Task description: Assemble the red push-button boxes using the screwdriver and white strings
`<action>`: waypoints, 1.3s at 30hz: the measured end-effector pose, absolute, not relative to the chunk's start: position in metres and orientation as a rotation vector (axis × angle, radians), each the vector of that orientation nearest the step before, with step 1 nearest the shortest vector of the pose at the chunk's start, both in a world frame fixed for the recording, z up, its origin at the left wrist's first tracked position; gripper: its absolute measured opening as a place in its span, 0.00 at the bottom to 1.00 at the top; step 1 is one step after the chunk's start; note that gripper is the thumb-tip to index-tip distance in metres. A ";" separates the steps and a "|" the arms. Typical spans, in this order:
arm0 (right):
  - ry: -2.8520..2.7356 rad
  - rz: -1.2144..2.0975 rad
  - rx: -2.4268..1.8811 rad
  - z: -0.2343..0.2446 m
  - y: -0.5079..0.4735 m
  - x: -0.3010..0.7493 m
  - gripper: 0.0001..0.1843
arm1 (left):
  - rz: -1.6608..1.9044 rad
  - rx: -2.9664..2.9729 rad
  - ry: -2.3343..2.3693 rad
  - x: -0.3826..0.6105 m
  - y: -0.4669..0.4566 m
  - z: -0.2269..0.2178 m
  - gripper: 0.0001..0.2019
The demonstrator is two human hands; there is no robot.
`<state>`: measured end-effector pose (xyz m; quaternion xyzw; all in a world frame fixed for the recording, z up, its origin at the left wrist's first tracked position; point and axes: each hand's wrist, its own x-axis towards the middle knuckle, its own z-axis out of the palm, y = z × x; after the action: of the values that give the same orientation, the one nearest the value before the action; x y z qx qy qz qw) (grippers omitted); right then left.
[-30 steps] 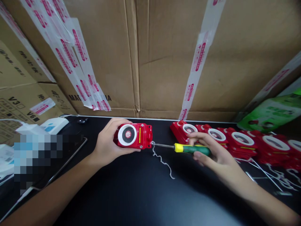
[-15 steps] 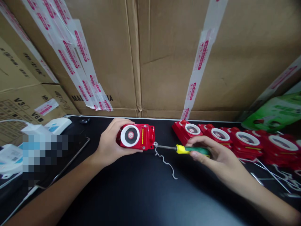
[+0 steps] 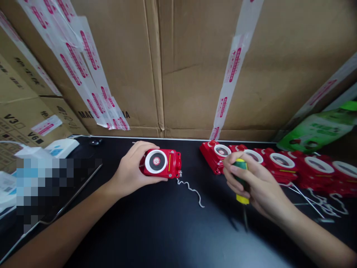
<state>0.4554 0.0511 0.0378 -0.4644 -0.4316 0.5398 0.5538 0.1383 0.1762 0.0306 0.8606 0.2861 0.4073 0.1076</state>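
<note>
My left hand [image 3: 132, 165] is wrapped round the left end of a red box-shaped device [image 3: 173, 163] with a white ring and dark round centre on its face. Screws show at the device's corners, and a thin grey-white cord [image 3: 192, 189] trails from its right end onto the black table. To the right, my right hand [image 3: 248, 178] grips a screwdriver [image 3: 242, 197] by its green and yellow handle. The screwdriver's shaft points down, blurred, apart from the device.
Several similar red devices [image 3: 284, 167] stand in a row at the right, with cords [image 3: 323, 201] and thin metal rods before them. A green bottle [image 3: 315, 128] lies behind. Large cardboard [image 3: 189, 93] walls the back. A dark tablet-like screen [image 3: 69, 193] and white adapters [image 3: 63, 149] sit left.
The screwdriver has come away from the device's right end, and my right hand has turned it so the shaft points down. My left hand still holds the device. The view has shifted slightly.
</note>
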 end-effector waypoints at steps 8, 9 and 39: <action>-1.205 1.511 -1.363 0.039 0.073 0.405 0.25 | 1.218 2.484 0.821 0.143 0.171 0.028 0.38; -1.195 1.525 -1.345 0.038 0.075 0.400 0.25 | 1.213 2.495 0.808 0.143 0.171 0.028 0.38; -1.002 1.680 -1.307 0.042 0.064 0.426 0.26 | 0.812 2.395 0.908 0.156 0.173 0.010 0.40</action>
<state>0.4256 0.0640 0.0417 -0.5128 -0.3933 0.6594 0.3842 0.1561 0.1734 0.0099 0.8683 0.3294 0.2945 0.2253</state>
